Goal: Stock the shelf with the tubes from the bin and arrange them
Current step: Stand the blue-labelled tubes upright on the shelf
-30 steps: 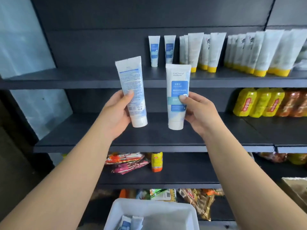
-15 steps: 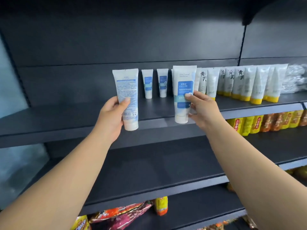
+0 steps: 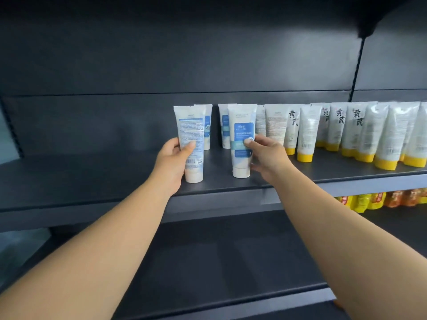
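Observation:
My left hand [image 3: 172,166] grips a white tube [image 3: 191,135] with its printed back and barcode facing me; the tube stands cap-down on the dark upper shelf [image 3: 92,179]. My right hand [image 3: 265,155] holds a second white tube [image 3: 241,125] with a blue label, also upright with its cap on the shelf. Directly behind them stand two smaller matching blue-label tubes [image 3: 208,125], partly hidden. The bin is out of view.
To the right, a row of several white tubes with yellow caps [image 3: 346,132] fills the same shelf. Yellow and orange bottles [image 3: 379,199] sit on the shelf below at right. The dark middle shelf [image 3: 219,262] lies under my arms.
Both hands have carried the tubes up and forward from in front of the shelf edge and set them cap-down on the upper shelf. The view has tilted up, losing the bin and snacks.

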The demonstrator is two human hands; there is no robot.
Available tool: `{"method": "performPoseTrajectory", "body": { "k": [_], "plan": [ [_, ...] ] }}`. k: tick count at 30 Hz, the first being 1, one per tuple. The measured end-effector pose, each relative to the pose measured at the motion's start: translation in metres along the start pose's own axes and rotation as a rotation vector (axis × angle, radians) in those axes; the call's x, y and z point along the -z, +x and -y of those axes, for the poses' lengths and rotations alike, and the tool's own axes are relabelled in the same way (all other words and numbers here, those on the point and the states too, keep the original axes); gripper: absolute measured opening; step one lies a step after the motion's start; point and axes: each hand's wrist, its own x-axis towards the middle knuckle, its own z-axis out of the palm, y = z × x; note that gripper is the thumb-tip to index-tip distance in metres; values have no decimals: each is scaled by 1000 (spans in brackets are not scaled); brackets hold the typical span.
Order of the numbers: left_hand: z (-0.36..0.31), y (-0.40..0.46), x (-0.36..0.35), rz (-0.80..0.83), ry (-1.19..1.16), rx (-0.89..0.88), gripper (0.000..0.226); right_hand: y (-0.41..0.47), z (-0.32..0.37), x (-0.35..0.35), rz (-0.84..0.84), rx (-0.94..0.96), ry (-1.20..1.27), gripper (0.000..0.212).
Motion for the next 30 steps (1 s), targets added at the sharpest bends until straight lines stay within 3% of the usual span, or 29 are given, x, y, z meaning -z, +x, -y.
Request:
{"method": "performPoseTrajectory", "body": {
  "k": [9, 17, 30],
  "plan": [
    [14, 66, -25, 69, 231, 102, 24, 72, -8, 4, -11, 10, -169, 27],
    [38, 120, -38, 51, 258, 79, 27, 130, -30, -10, 16, 148, -287, 15],
    [62, 164, -42, 40, 264, 23, 31, 170, -42, -20, 1, 138, -291, 25]
  ]
}}
